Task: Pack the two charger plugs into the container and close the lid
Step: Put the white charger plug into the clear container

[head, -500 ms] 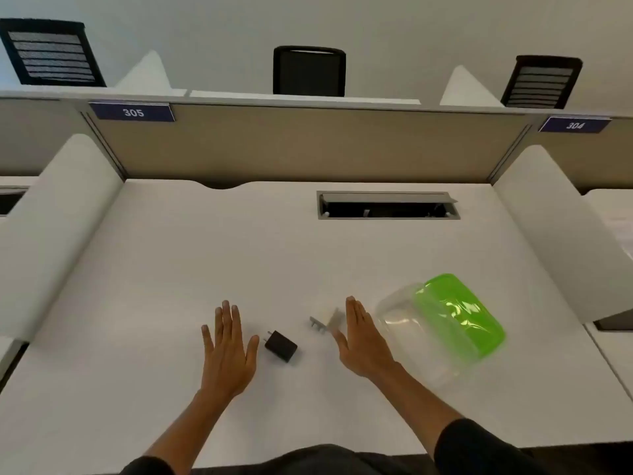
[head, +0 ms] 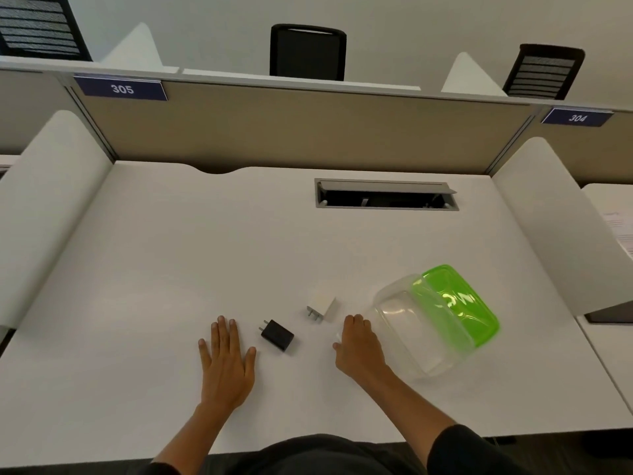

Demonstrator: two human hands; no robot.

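A black charger plug (head: 278, 335) lies on the white desk (head: 171, 269), prongs pointing up-left, just right of my left hand (head: 226, 358). That hand rests flat with fingers spread, holding nothing. A white charger plug (head: 322, 307) lies a little farther back, just beyond the fingertips of my right hand (head: 358, 346). My right hand has its fingers curled down against the desk, beside the near-left edge of the clear plastic container (head: 407, 323). The container lies on its side with its green lid (head: 457, 303) on the far right end. Whether the hand touches the container I cannot tell.
A grey cable slot (head: 385, 194) is set into the desk at the back. White side dividers (head: 51, 200) stand left and right, with a beige partition behind. A sheet of paper (head: 620, 231) lies on the neighbouring desk at right.
My right hand has drawn back from the white plug and curled its fingers, now close to the container's near edge. The left hand and both plugs have stayed put.
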